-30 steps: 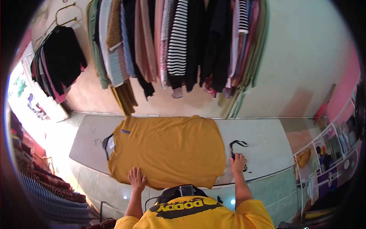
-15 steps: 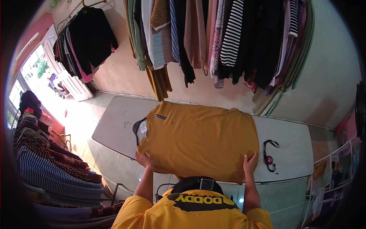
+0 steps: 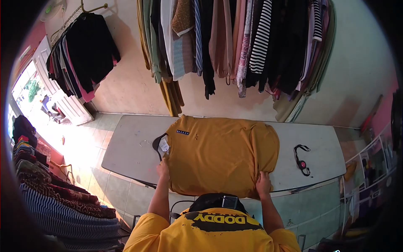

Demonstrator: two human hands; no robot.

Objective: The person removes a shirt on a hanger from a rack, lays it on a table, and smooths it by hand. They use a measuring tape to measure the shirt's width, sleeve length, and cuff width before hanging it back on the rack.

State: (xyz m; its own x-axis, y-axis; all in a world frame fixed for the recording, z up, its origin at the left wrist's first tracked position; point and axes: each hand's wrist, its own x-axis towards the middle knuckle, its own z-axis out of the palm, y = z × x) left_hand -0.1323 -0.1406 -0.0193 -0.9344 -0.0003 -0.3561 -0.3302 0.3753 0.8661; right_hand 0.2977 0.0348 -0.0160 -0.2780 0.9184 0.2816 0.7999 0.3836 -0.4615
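Observation:
A mustard-yellow T-shirt (image 3: 218, 155) lies flat across the table, its neck to the left and its hem to the right. A dark hanger (image 3: 158, 145) sits in the neck, with a white tag (image 3: 163, 145) beside it. On the chest is a dark size strip (image 3: 182, 132). My left hand (image 3: 162, 169) is closed on the shirt's near shoulder edge, just below the hanger. Near the lower hem corner, my right hand (image 3: 263, 185) grips the cloth, and folds run up from there.
The grey-white table (image 3: 126, 147) carries a black lanyard (image 3: 302, 159) with a round pink-centred piece at right. Clothes (image 3: 260, 46) hang on the wall behind. Further garments (image 3: 90, 50) hang at upper left, and a clothes rack (image 3: 67, 206) stands at lower left.
My right hand has shifted left, bringing the shirt's hem with it and creasing the cloth. My left hand has moved up slightly towards the neck. The camera view has tilted a little.

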